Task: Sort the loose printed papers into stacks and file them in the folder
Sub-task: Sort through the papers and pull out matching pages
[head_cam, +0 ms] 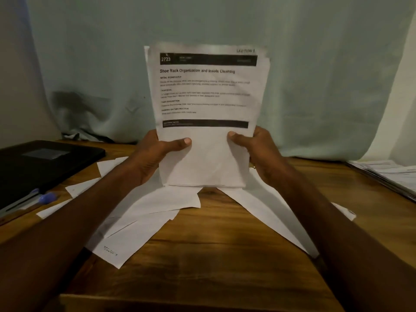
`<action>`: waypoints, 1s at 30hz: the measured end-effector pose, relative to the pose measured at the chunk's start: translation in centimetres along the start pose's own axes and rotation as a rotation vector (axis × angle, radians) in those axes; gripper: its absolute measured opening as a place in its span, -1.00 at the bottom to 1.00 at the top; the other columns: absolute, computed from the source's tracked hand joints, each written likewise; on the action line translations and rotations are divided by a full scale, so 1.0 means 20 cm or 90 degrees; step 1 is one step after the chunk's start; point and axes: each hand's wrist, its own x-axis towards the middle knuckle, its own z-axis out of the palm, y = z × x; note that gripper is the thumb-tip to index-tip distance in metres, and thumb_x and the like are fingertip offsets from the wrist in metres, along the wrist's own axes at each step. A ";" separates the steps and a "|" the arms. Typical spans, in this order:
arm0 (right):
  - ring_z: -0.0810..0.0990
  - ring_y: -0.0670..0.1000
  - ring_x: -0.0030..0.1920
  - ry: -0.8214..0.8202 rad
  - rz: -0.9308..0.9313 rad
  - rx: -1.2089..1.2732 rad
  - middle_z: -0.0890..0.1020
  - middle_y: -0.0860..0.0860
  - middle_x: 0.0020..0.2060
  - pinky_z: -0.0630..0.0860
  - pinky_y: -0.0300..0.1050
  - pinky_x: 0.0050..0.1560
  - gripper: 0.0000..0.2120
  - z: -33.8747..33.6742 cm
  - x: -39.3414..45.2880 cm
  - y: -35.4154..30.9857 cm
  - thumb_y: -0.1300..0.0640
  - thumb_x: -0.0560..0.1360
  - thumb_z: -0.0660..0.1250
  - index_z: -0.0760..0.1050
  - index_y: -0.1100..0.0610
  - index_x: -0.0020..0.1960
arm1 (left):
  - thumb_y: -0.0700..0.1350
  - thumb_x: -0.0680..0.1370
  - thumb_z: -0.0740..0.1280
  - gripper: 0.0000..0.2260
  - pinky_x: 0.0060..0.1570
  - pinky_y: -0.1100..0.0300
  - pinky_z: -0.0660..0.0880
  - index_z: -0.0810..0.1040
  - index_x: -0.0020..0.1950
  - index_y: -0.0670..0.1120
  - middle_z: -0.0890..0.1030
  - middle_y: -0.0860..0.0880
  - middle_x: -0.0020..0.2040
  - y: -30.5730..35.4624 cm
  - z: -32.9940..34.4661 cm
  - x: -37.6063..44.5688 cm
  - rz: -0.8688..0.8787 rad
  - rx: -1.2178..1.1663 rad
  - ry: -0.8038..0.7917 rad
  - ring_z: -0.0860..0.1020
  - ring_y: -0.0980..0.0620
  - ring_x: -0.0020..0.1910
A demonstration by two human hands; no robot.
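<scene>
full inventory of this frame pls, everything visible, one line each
held stack of printed papers: one stack, white with black header bars, upright at centre, gripped at its lower sides.
loose papers: several, white, scattered flat on the table under and around the arms.
folder: one, black, closed, far left on the table.
pen: one, blue cap, left, just in front of the folder.
paper pile: one, white, right edge of the table.
table: one, brown wood.
cloth backdrop: one, pale blue-green, behind the table.
left hand: holds the stack's left side, thumb in front.
right hand: holds the stack's right side, thumb in front.
</scene>
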 end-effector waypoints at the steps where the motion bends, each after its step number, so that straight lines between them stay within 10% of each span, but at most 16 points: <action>1: 0.68 0.09 0.14 -0.011 0.020 -0.037 0.70 0.00 0.14 0.61 0.07 0.15 -0.62 0.01 0.00 0.02 0.12 0.56 0.46 0.54 0.06 0.36 | 0.06 0.26 0.65 -0.42 0.30 -0.15 0.54 0.61 0.25 0.07 0.71 0.02 0.18 -0.01 0.00 0.00 -0.010 0.011 0.004 0.65 -0.07 0.20; 10: 0.73 0.03 0.05 -0.077 0.019 -0.060 0.73 -0.02 0.08 0.68 0.03 0.08 -0.62 -0.04 0.02 0.02 -0.13 0.54 0.45 0.59 0.03 0.27 | -0.07 0.43 0.58 -0.66 0.23 -0.13 0.58 0.62 0.17 0.03 0.72 -0.02 0.13 -0.04 -0.06 0.03 -0.022 -0.066 0.146 0.69 -0.07 0.11; 15: 0.67 0.00 -0.02 -0.122 -0.046 -0.661 0.70 -0.08 -0.10 0.55 -0.09 -0.06 -0.47 -0.14 0.07 0.13 -0.46 0.38 0.38 0.67 -0.01 -0.02 | -0.18 0.52 0.53 -0.69 0.20 -0.06 0.56 0.59 0.23 -0.03 0.69 0.03 0.09 -0.10 -0.17 0.06 -0.083 -0.122 0.298 0.65 0.00 0.05; 21: 0.32 0.10 0.52 -0.427 0.157 -0.813 0.29 0.01 0.58 0.32 0.08 0.49 -0.13 -0.04 0.01 0.12 -0.46 0.42 0.34 0.32 0.01 0.55 | -0.15 0.52 0.54 -0.60 -0.03 0.03 0.54 0.56 0.32 -0.07 0.67 0.00 0.10 -0.14 -0.19 0.07 -0.140 -0.158 0.297 0.63 -0.06 0.08; 30: 0.19 0.16 0.59 -0.374 0.224 -0.680 0.16 0.02 0.64 0.25 0.14 0.53 -0.02 -0.04 0.02 0.16 -0.33 0.36 0.51 0.18 -0.04 0.63 | -0.20 0.48 0.56 -0.59 0.05 -0.10 0.62 0.63 0.31 -0.06 0.72 -0.05 0.13 -0.15 -0.17 0.08 -0.125 -0.205 0.245 0.70 -0.12 0.08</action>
